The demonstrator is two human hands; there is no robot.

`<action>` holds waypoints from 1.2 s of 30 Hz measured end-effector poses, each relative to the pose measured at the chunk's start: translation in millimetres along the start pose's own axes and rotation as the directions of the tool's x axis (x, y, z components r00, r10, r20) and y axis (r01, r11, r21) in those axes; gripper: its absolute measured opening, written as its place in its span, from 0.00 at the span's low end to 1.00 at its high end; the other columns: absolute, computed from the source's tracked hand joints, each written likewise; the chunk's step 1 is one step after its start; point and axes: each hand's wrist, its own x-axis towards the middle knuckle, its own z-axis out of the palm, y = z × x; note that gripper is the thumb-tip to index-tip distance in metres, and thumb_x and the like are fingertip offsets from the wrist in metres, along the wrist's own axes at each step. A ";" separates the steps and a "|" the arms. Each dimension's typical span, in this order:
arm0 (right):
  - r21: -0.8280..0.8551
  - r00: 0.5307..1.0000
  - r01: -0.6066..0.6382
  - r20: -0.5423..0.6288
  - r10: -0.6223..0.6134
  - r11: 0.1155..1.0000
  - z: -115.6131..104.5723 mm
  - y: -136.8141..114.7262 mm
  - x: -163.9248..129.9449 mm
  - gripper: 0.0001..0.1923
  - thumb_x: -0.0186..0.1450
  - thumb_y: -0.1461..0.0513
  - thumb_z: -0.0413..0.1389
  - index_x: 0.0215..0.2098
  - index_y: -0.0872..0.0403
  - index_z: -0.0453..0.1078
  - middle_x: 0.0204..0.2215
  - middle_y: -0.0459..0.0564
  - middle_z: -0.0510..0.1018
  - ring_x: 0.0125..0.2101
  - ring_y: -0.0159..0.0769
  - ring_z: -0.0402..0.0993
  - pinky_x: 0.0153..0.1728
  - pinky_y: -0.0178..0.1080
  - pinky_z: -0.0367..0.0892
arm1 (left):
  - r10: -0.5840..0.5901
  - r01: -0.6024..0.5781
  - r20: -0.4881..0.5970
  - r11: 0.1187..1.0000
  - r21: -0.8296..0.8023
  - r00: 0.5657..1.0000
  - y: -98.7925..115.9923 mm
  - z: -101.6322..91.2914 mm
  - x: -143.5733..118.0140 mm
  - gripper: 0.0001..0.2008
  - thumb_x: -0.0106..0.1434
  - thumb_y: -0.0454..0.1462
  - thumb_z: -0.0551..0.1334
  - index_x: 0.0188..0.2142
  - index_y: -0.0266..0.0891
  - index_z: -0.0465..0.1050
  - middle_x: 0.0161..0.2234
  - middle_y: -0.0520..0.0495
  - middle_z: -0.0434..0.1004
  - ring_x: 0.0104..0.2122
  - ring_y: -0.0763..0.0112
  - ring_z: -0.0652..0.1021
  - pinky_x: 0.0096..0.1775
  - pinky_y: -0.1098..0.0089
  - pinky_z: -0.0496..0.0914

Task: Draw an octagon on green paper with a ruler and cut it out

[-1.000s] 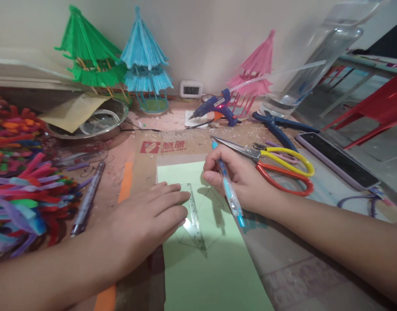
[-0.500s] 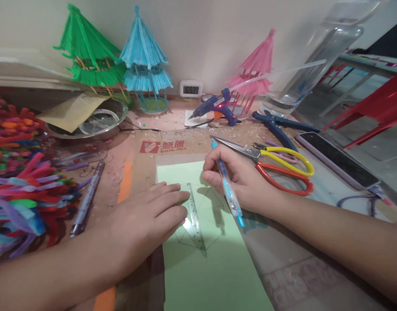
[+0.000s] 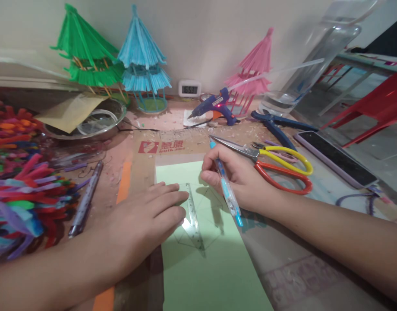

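Pale green paper (image 3: pixel 211 268) lies under a clear ruler (image 3: pixel 193 218). Right of the paper: a light blue pen (image 3: pixel 227 190), then scissors (image 3: pixel 282 166) with 1 yellow, 1 red handle.

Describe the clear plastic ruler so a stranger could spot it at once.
Find the pale green paper sheet lying mid-table. On it, under the left hand's fingertips, lies the clear plastic ruler. Unlike the blue pen in the right hand, it is flat, see-through and marked with ticks.

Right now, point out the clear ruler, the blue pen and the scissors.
clear ruler (image 3: pixel 193 218): head view, on its clear edge beside the left hand's fingertips.
blue pen (image 3: pixel 228 196): head view, mid-barrel, below the right hand's fingers.
scissors (image 3: pixel 284 166): head view, between the handle loops.
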 end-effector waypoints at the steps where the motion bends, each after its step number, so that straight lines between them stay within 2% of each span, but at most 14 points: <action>1: 0.000 1.000 0.000 0.000 0.000 1.000 -0.2 -0.3 0.1 0.11 0.66 0.56 0.58 0.34 0.50 0.60 0.26 0.41 0.66 0.24 0.30 0.61 0.25 0.35 0.57 | 0.002 -0.002 -0.005 1.000 0.001 1.000 0.2 0.2 -0.3 0.13 0.73 0.27 0.51 0.48 0.38 0.71 0.58 0.41 0.76 0.61 0.55 0.73 0.61 0.54 0.71; 7: -0.005 1.000 -0.005 0.004 0.005 1.000 -0.3 -0.9 0.3 0.13 0.65 0.53 0.59 0.33 0.49 0.60 0.25 0.40 0.65 0.23 0.30 0.60 0.25 0.36 0.56 | 0.008 -0.008 -0.014 0.999 0.035 1.000 -0.1 0.2 2.5 0.13 0.73 0.27 0.50 0.47 0.38 0.71 0.57 0.40 0.77 0.59 0.54 0.75 0.59 0.54 0.73; 14: -0.014 1.000 -0.009 0.005 0.009 1.000 -0.5 -0.1 0.9 0.11 0.65 0.55 0.58 0.33 0.49 0.60 0.26 0.41 0.66 0.24 0.32 0.62 0.26 0.37 0.58 | 0.007 -0.007 0.001 0.999 0.034 1.000 0.2 0.8 0.8 0.13 0.73 0.28 0.50 0.48 0.39 0.70 0.58 0.41 0.76 0.61 0.56 0.73 0.62 0.56 0.70; 19: -0.001 1.000 -0.012 0.011 0.012 1.000 0.1 -0.2 1.1 0.11 0.65 0.55 0.58 0.33 0.49 0.60 0.25 0.41 0.65 0.24 0.31 0.61 0.25 0.36 0.57 | 0.010 -0.010 -0.011 1.000 0.026 1.000 0.7 0.1 2.6 0.12 0.73 0.28 0.50 0.47 0.38 0.70 0.57 0.40 0.77 0.59 0.53 0.75 0.59 0.53 0.73; 25: -0.011 1.000 0.000 0.006 0.000 1.000 0.4 0.6 1.3 0.12 0.65 0.54 0.58 0.33 0.49 0.60 0.25 0.41 0.65 0.24 0.31 0.61 0.26 0.36 0.58 | 0.013 -0.013 -0.002 1.000 0.018 1.000 0.3 0.9 0.5 0.12 0.73 0.28 0.50 0.47 0.38 0.70 0.58 0.40 0.76 0.60 0.53 0.74 0.60 0.52 0.73; 32: 0.008 1.000 0.000 0.006 0.000 1.000 0.1 0.2 0.0 0.17 0.67 0.49 0.59 0.34 0.50 0.61 0.26 0.40 0.66 0.24 0.30 0.61 0.25 0.35 0.58 | 0.004 -0.004 -0.002 1.000 0.027 1.000 0.1 1.7 2.4 0.12 0.74 0.29 0.50 0.47 0.38 0.70 0.58 0.41 0.77 0.60 0.54 0.75 0.59 0.52 0.73; 36: 0.029 0.998 0.063 -0.012 -0.062 0.998 -1.0 6.0 -2.5 0.21 0.69 0.43 0.56 0.39 0.51 0.64 0.27 0.41 0.67 0.25 0.31 0.63 0.26 0.35 0.59 | 0.008 -0.008 -0.006 1.000 0.020 1.000 0.2 0.9 2.0 0.12 0.74 0.29 0.49 0.48 0.38 0.70 0.57 0.42 0.77 0.59 0.54 0.75 0.59 0.52 0.73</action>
